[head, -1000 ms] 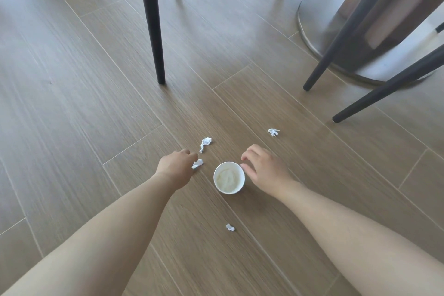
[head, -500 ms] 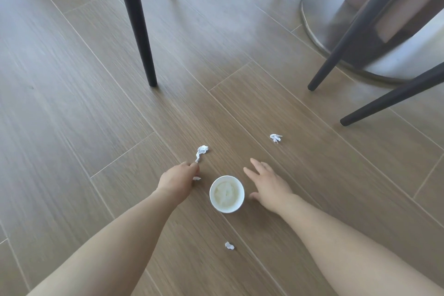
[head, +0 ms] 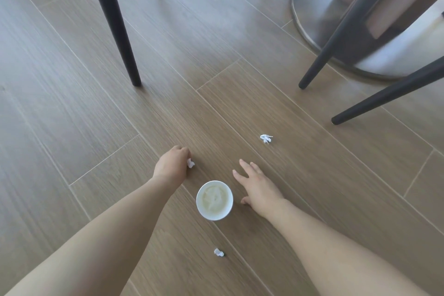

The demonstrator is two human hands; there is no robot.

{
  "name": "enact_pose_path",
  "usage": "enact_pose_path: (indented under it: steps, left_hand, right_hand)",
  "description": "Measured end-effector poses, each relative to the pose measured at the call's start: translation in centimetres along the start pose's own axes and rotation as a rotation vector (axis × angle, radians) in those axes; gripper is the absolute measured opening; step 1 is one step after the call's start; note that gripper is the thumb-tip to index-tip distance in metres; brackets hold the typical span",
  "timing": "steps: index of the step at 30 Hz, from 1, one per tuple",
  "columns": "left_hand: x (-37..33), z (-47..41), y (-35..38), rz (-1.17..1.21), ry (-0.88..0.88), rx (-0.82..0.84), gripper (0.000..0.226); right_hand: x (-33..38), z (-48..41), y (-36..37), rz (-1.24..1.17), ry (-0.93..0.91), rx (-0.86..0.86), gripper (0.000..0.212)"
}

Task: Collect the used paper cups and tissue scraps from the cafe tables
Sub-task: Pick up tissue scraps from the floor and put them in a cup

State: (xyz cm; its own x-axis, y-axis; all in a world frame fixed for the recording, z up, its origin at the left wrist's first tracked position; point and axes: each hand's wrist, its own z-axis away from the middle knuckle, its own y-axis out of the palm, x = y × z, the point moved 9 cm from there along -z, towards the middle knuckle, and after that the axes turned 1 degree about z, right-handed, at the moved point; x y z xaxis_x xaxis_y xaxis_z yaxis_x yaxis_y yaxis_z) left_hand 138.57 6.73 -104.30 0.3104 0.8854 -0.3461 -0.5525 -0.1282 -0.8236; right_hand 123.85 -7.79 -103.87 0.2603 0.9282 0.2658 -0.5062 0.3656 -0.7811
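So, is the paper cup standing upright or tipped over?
Upright: the paper cup stands on the floor, its round open rim facing up toward the camera.

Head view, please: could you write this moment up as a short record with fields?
Surface: wooden floor
Paper cup: upright on the floor, between the hands
Left hand: curled round a tissue scrap
Right hand: fingers spread, holding nothing, beside the cup
Loose scraps: far scrap beyond the right hand; near scrap nearer than the cup
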Motion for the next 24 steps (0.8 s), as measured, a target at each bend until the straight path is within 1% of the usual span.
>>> enact_pose_path:
  steps: [5,8,10,13,19,22,24]
  left_hand:
    - [-0.6,0.9,-0.1,0.053,0.052,0.050,0.014]
    - [-2.2,1.7,-1.5,0.149,0.128,0.023,0.003]
    - [-3.5,2.5,-2.7,0.243,0.168,0.009,0.009]
    - [-5.6,3.8,-4.0,0.282,0.255,-0.015,0.006]
    - [-8.0,7.0,-3.7,0.231,0.398,0.087,0.004]
    - [-8.5,8.6,-3.0,0.115,0.480,0.136,0.014]
    - [-8.4,9.0,-2.4,-0.008,0.490,0.162,0.025]
  right_hand:
    - [-0.1,0.0,0.0,0.014,-0.006,0.000,0.077]
    - [-0.2,0.1,-0.2,0.066,-0.011,-0.001,0.077]
    - [-0.3,0.3,-0.3,0.138,-0.027,-0.001,0.078]
    - [-0.3,0.4,-0.3,0.219,-0.053,0.015,0.079]
    - [0.4,0.2,-0.8,0.192,-0.019,0.029,0.069]
    - [0.7,0.4,-1.3,0.197,-0.021,0.027,0.063]
    - [0.7,0.6,-1.6,0.203,-0.019,0.023,0.060]
